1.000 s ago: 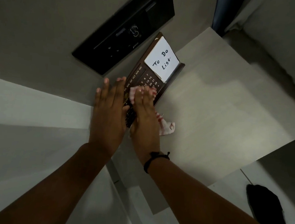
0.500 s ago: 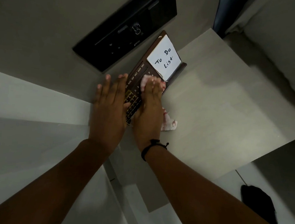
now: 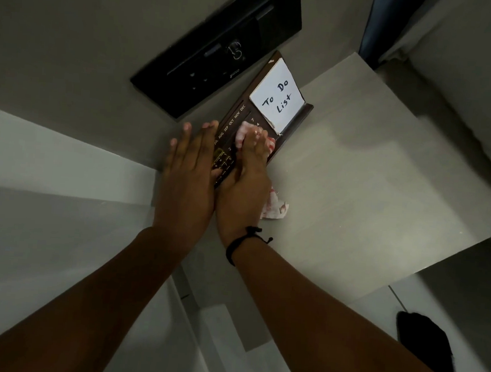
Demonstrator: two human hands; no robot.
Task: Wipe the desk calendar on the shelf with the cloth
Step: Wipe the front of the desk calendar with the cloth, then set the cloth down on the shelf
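Observation:
A dark brown desk calendar (image 3: 238,117) with month names, date tiles and a white "To Do List" note (image 3: 277,96) leans against the wall on a pale shelf (image 3: 371,172). My right hand (image 3: 246,183) presses a pink and white cloth (image 3: 244,131) flat on the calendar's date area; a loose end of the cloth (image 3: 275,207) trails out beside my wrist. My left hand (image 3: 187,178) lies flat, fingers straight, along the calendar's left side, steadying it. The lower part of the calendar is hidden under both hands.
A black panel with a display (image 3: 220,46) is mounted on the wall just left of the calendar. A dark object (image 3: 425,344) lies on the floor at lower right. The shelf's edge drops off at the right and front.
My right hand has slid the cloth up the calendar face, from the lower date rows towards the note. My left hand has stayed on the calendar's left side.

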